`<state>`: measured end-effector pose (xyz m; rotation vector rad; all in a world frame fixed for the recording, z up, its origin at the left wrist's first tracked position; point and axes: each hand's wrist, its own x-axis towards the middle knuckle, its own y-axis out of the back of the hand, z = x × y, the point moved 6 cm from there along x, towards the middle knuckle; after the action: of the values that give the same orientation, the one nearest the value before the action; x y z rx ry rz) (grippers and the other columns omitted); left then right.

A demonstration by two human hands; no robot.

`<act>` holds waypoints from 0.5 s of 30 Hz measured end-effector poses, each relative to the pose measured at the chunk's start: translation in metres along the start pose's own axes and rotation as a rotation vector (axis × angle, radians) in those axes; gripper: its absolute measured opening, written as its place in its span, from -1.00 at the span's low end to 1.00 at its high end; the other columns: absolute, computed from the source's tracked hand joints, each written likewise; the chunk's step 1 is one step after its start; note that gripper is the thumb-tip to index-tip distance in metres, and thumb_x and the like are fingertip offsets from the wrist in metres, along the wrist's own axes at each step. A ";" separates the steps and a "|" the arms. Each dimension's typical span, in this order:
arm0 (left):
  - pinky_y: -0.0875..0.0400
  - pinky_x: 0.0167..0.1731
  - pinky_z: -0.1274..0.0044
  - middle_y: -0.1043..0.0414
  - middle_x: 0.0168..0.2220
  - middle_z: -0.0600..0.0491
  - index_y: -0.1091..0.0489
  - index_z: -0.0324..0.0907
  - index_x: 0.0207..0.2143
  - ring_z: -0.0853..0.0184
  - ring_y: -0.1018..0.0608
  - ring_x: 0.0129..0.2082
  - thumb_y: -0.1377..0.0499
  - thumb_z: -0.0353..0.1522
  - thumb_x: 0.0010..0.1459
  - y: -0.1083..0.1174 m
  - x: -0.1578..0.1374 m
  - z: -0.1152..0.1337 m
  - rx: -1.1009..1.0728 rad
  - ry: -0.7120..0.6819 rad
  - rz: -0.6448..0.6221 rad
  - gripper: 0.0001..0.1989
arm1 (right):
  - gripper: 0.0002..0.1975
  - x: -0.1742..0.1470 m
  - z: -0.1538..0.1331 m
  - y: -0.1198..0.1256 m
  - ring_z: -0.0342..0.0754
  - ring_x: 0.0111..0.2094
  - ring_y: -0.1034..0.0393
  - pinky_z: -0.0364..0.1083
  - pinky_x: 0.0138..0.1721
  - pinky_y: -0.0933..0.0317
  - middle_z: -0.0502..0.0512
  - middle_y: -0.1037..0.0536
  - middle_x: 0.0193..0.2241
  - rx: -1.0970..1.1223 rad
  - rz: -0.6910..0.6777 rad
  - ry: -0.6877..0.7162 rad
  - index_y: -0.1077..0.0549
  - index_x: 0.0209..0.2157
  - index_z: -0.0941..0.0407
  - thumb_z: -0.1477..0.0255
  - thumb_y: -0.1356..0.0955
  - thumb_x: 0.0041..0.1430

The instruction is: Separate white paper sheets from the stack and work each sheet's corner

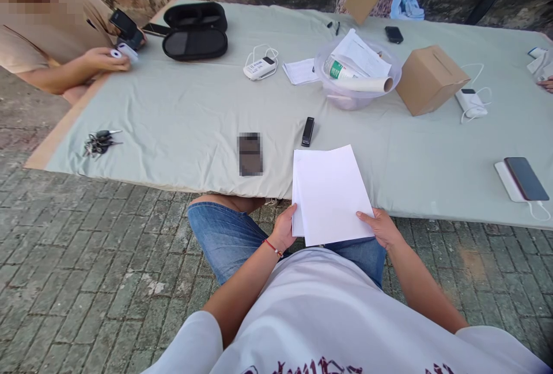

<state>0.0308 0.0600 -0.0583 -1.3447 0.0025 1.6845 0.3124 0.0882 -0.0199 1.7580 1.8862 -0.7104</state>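
A small stack of white paper sheets (334,192) is held between my two hands, its far part over the table's near edge and its near part above my lap. My left hand (285,227) grips the left edge, with a red bracelet at the wrist. On the right edge, my right hand (382,226) pinches the sheets, thumb on top. The top sheet is turned slightly, so a strip of the sheets beneath shows at left. Just beyond the paper lies a small black device (308,132). A dark, blurred-out rectangular object (250,154) rests to its left.
The cloth-covered table (185,114) bears keys (101,142), a black case (195,31), a plastic basin (354,94) of papers, a cardboard box (432,80) and a phone on a white power bank (525,178). Co-workers sit at the left, far side and right.
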 end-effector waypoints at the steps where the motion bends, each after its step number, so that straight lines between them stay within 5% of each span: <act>1: -0.50 -0.04 0.30 -0.60 -0.15 -0.18 -0.49 -0.33 -0.15 0.09 -0.63 -0.15 -0.27 -0.28 0.12 -0.001 -0.001 0.000 0.000 0.003 -0.005 -0.68 | -0.59 0.000 0.000 0.000 0.11 -0.20 -0.58 0.01 -0.15 -0.47 0.15 -0.66 -0.18 -0.004 -0.002 -0.001 -0.59 -0.16 0.10 0.23 -0.55 -0.06; 15: -0.53 -0.18 0.35 -0.61 -0.27 -0.12 -0.49 -0.31 -0.23 0.17 -0.63 -0.31 -0.29 -0.30 0.10 -0.002 -0.005 0.003 0.039 -0.051 0.031 -0.74 | -0.59 0.002 0.005 -0.004 0.08 -0.22 -0.57 -0.03 -0.21 -0.45 0.15 -0.66 -0.16 -0.075 0.005 -0.004 -0.58 -0.16 0.11 0.18 -0.52 -0.02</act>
<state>0.0295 0.0598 -0.0522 -1.2778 0.0268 1.7359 0.3084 0.0865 -0.0250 1.7132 1.8810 -0.6330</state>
